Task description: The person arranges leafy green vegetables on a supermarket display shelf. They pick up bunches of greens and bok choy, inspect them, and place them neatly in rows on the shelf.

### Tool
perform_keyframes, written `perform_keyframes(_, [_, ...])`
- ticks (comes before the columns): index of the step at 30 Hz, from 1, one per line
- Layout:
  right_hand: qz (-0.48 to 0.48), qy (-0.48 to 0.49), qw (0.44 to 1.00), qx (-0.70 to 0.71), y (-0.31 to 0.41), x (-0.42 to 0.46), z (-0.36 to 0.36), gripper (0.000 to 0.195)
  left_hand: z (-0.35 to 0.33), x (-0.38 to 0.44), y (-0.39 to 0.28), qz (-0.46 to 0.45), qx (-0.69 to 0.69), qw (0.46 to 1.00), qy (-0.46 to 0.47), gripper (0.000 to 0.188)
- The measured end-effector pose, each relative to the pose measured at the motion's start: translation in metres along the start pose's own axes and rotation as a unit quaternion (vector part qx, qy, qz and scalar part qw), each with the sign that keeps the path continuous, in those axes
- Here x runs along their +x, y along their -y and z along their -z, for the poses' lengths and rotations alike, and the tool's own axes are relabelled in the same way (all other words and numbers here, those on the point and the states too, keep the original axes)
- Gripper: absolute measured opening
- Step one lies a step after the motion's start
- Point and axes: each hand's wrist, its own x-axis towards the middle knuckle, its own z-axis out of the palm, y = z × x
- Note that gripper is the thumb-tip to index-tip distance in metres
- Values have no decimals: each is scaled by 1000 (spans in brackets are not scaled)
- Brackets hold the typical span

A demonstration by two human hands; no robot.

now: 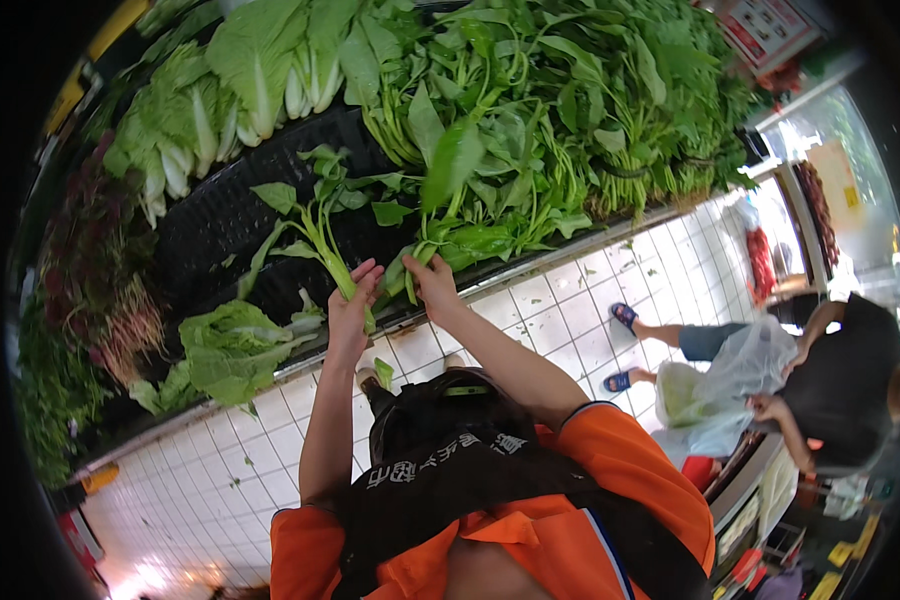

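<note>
My left hand is closed around a small bunch of green leafy stems, thumb across them, cut ends pointing toward me. Close beside it, my right hand pinches other green stems between thumb and fingers. Both hands are over the front edge of the black display shelf. Beyond my right hand lies a large heap of similar long-stemmed greens. A loose pale-green lettuce-like head rests on the shelf to the left of my left hand.
Upright leafy heads with white stalks line the back left, and red amaranth lies far left. Fallen leaves dot the white tiled floor. At right, a person holds a clear plastic bag with greens inside.
</note>
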Motion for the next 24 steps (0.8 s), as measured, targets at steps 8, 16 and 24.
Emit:
perform_keyframes(8, [235, 141, 914, -298, 27, -67, 4, 42, -22, -51, -36, -10, 132, 991, -30, 38])
perform_keyframes(16, [-66, 417, 821, -385, 25, -72, -1, 46, 11, -68, 11, 143, -141, 980, -9, 24])
perform_keyframes(24, [302, 117, 741, -588, 33, 23, 46, 44, 34, -53, -151, 219, 72, 973, 5, 27])
